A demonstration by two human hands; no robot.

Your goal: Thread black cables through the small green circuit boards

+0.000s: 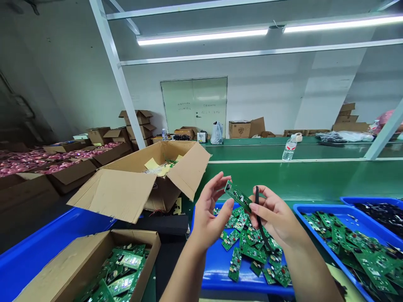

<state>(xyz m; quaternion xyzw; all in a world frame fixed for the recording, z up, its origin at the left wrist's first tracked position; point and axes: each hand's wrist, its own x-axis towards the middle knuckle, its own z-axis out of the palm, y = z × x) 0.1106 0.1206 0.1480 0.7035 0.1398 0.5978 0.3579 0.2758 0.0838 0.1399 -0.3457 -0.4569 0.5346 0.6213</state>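
A narrow green circuit board is held up over a blue tray. My right hand pinches the board's right end between thumb and fingers. In the same hand is a thin black strip, which hangs down past the fingers towards the tray. My left hand stands at the board's other end, thumb and fingers apart, with the fingertips close to its corner; whether they touch it is hard to tell. Below both hands, loose green circuit boards lie piled in the tray.
At right, another blue tray holds more boards, with a tray of black parts behind it. An open carton and a smaller box of boards stand left. A water bottle stands on the green bench.
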